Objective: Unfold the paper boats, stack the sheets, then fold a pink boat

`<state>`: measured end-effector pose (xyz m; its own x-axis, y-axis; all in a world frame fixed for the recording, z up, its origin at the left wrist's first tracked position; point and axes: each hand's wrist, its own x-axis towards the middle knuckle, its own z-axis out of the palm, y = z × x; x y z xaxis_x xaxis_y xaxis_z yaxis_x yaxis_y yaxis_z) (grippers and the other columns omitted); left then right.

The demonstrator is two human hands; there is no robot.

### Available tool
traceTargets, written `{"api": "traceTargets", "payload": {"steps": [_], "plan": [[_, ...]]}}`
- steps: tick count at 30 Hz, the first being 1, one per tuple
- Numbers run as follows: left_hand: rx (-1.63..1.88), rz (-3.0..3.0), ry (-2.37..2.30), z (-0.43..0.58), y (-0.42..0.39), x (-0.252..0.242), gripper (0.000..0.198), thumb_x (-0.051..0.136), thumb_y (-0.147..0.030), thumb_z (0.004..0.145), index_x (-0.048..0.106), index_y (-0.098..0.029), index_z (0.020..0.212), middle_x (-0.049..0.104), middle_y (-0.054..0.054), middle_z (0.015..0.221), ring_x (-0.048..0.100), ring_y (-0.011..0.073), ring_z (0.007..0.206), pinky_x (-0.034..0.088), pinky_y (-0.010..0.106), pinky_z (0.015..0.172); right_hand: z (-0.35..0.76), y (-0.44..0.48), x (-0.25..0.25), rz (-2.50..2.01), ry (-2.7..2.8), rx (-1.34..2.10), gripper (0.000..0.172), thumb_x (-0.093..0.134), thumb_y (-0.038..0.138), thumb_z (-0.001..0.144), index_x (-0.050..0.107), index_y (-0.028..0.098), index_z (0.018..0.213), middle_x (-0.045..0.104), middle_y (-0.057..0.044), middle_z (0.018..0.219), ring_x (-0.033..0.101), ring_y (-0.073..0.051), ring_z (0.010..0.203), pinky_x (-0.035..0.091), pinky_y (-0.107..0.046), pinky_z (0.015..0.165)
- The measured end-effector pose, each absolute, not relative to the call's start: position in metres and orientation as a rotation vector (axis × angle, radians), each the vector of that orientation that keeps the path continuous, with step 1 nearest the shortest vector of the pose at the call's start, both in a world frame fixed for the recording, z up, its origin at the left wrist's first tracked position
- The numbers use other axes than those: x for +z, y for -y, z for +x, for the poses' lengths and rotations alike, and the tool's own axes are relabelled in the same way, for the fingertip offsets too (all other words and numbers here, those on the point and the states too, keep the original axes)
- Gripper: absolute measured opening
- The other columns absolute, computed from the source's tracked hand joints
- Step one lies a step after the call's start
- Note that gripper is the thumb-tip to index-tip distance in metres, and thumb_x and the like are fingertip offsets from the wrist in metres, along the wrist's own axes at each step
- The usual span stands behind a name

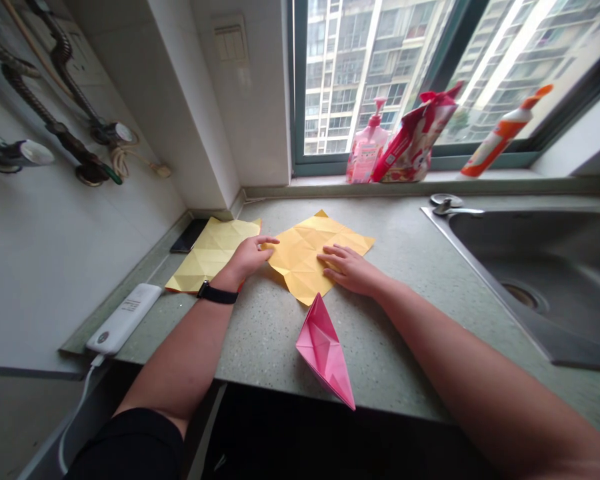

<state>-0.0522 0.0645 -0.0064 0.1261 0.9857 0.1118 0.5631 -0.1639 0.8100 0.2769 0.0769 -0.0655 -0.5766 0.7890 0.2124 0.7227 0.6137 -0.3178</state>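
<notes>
A creased yellow origami sheet (311,255) lies flat on the speckled stone countertop (260,327), with one corner pointing toward me. My right hand (347,269) rests palm down on its right half, fingers spread. My left hand (249,259) sits just left of it, with the fingertips at the sheet's left edge. A second creased yellow sheet (211,253) lies under the left hand's side, partly hidden by my wrist. A folded pink paper boat (324,350) lies on its side nearer me, touching neither hand.
A stainless steel sink (535,273) fills the right of the counter. A white power bank (124,319) with a cable and a black phone (189,235) lie at the left, by the wall. Pink and orange bottles and a red bag stand on the window sill.
</notes>
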Motion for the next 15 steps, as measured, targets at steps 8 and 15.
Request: {"api": "traceTargets", "payload": {"steps": [8,15], "plan": [[0.936,2.025,-1.54,-0.049,-0.06,0.002,0.044,0.065,-0.007,0.087,0.084,-0.018,0.125,0.08,0.011,0.136,0.074,0.0274,0.127,0.053,0.043,0.121,0.278,-0.079,-0.069,-1.207,2.462,0.276,0.049,0.063,0.048,0.105,0.071,0.029,0.149,0.062,-0.014,0.161,0.05,-0.041,0.156,0.042,-0.064,0.128],[1.173,2.006,-1.506,-0.057,-0.052,0.016,0.04,0.071,-0.012,0.091,0.084,-0.021,0.127,0.079,0.01,0.137,0.072,0.027,0.128,0.056,0.045,0.118,0.28,-0.08,-0.058,-1.154,2.174,0.2,0.042,0.058,0.042,0.107,0.071,0.03,0.145,0.07,-0.013,0.148,0.058,-0.036,0.147,0.046,-0.062,0.126]]}}
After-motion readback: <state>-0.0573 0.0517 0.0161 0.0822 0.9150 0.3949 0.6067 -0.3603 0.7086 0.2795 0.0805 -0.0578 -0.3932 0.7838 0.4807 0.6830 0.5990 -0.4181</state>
